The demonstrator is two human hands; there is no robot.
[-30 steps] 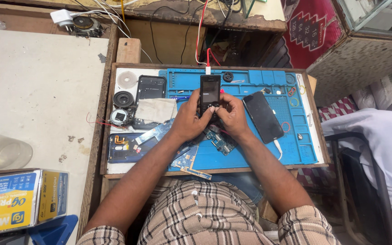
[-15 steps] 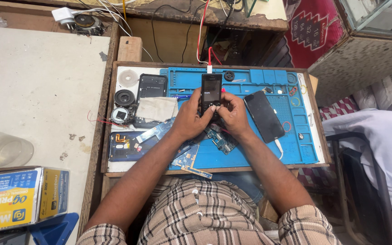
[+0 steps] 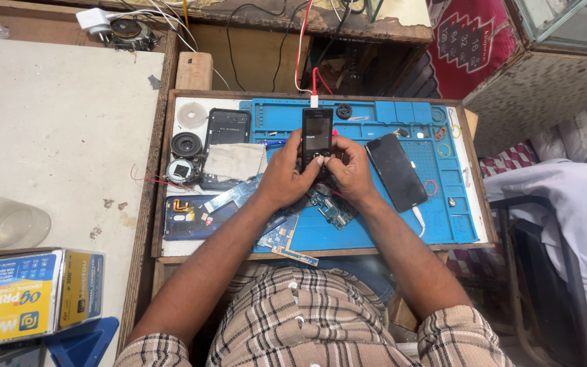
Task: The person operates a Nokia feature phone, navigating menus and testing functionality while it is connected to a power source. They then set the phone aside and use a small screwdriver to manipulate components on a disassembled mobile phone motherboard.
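- While both hands grip it, the keypad phone stands upright over the blue mat, its screen facing the camera.
- Left hand: fingers curled round the phone's lower left edge, thumb on the keypad.
- Right hand: closed on the lower right edge, thumb at the keys; which key is pressed cannot be told.
- A red cable runs down from the back ledge to a white plug at the phone's top.
- Smartphone: lies face up on the mat, just right of the right hand, screen dark.
- Circuit board: on the mat below the hands, partly covered by the right wrist.
- Grey cloth: left of the left hand, lying over a black back cover.
- Two round speakers sit at the tray's left edge.
- A clear cup and a yellow-blue box rest on the bench, well apart from the work.
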